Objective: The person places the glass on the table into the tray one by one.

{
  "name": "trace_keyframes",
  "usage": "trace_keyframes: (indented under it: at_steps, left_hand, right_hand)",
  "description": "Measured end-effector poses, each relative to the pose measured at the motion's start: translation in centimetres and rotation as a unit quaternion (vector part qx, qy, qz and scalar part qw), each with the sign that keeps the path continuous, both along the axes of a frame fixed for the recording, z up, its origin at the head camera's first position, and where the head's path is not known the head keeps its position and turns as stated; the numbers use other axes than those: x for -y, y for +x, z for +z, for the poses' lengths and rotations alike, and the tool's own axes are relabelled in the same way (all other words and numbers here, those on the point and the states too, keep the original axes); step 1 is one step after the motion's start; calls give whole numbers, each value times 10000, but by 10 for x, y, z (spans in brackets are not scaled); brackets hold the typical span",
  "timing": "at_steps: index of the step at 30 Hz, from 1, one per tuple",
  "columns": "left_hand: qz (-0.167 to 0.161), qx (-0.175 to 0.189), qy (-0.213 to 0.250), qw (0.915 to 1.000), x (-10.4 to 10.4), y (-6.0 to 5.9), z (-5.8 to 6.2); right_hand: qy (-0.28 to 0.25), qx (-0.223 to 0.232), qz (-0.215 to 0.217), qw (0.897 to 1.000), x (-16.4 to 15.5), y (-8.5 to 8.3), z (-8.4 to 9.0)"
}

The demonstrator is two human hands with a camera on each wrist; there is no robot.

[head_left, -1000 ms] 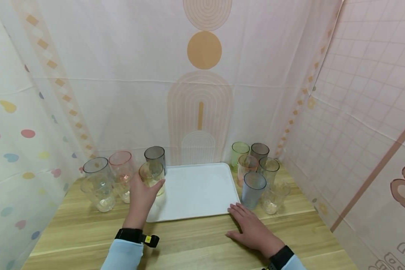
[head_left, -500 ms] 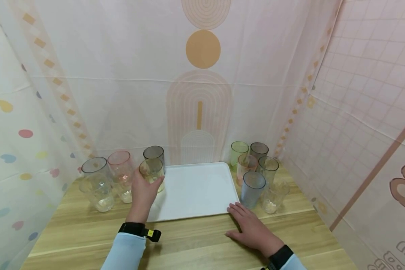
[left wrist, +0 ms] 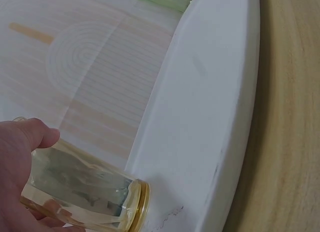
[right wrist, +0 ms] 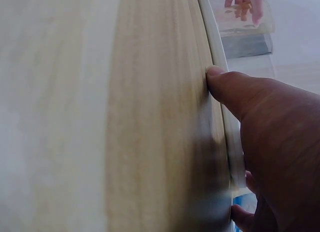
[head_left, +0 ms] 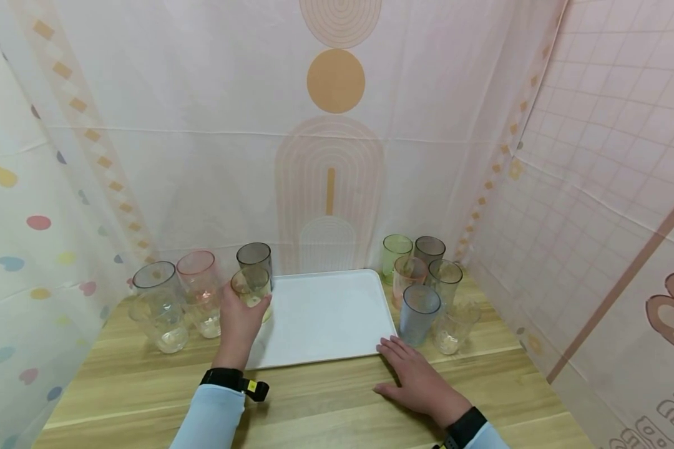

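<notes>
We grip the yellow glass (head_left: 251, 288) in our left hand (head_left: 237, 324), now lifted slightly over the white tray's (head_left: 326, 324) left edge — placement pending — right hand (head_left: 415, 380) flat, touching the tray's near-right corner.

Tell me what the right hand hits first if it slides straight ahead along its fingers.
Likely the blue cup, standing just beyond the right hand; its fingertips already touch the white tray at its near right corner. Depth is uncertain.

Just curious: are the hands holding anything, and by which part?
The left hand grips a yellow tumbler round its side. The right hand holds nothing, resting flat on the table.
</notes>
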State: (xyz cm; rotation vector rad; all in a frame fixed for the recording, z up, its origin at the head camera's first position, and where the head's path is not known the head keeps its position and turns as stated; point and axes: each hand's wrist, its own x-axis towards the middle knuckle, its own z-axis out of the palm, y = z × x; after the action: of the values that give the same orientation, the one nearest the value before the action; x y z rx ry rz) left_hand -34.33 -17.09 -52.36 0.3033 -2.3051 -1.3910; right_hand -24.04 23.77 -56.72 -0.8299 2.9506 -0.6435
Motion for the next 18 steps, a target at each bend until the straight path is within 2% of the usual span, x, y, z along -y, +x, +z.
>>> trace_keyframes:
  at_steps: [8,18]
  left_hand:
    - [-50,5,16,10000,2,-4,-3]
    - [-84,131,80,9998,2,-1,-3]
  right_hand:
    - [-38,-7,-2,10000,2,0,2]
    - [-33,26,-8,10000,1,1,2]
